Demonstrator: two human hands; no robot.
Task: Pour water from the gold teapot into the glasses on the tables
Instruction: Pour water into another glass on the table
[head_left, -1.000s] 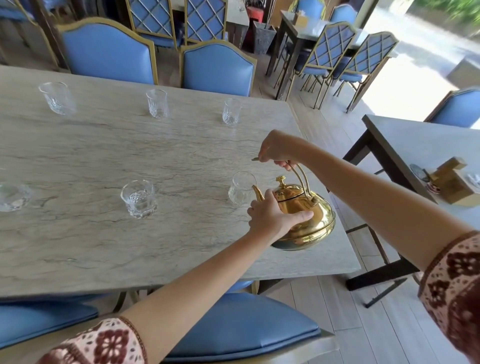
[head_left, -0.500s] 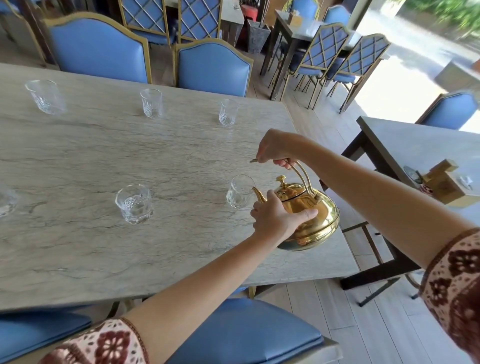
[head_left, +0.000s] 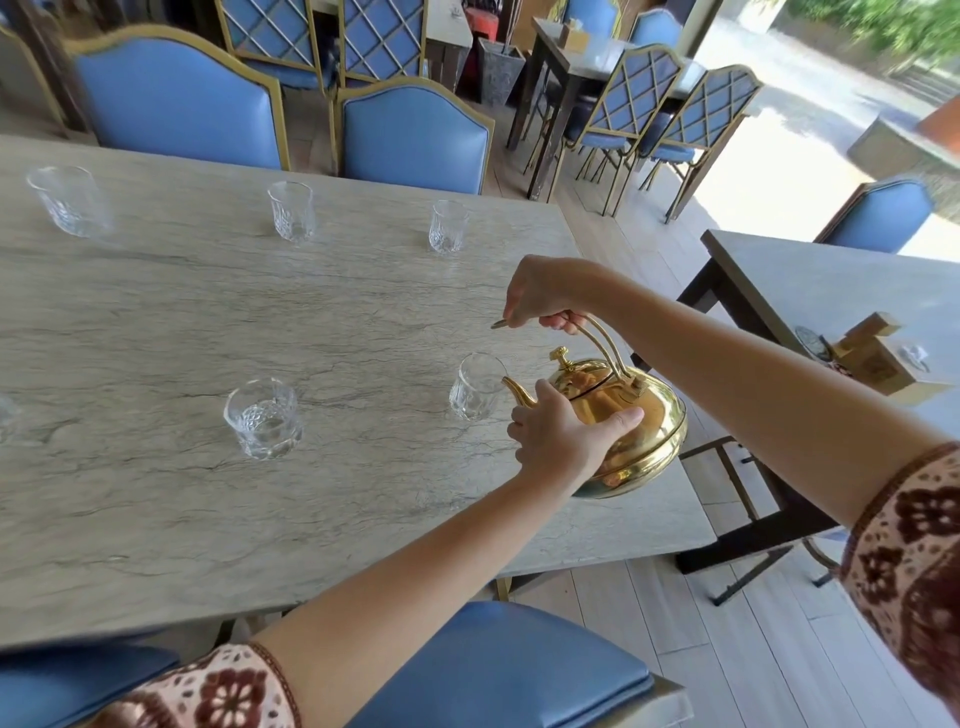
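Observation:
The gold teapot (head_left: 636, 426) hangs tilted above the right end of the marble table (head_left: 156, 493), its spout at the rim of a clear glass (head_left: 475, 387). My right hand (head_left: 543, 296) grips the top of the teapot's handle. My left hand (head_left: 563, 434) lies against the pot's near side, thumb over the body. A second glass (head_left: 263, 418) stands to the left with water in it. Along the far edge stand three more glasses: one on the left (head_left: 67, 200), one in the middle (head_left: 291, 210), one on the right (head_left: 448, 226).
Blue padded chairs (head_left: 415, 135) line the far side and one chair (head_left: 509, 670) sits just below me. A second table (head_left: 841, 291) at right carries a wooden holder (head_left: 870, 356). More tables and chairs stand further back.
The teapot has tipped a little further toward the glass and the spout sits closer to its rim. Both hands keep their places on the pot. The view has shifted slightly.

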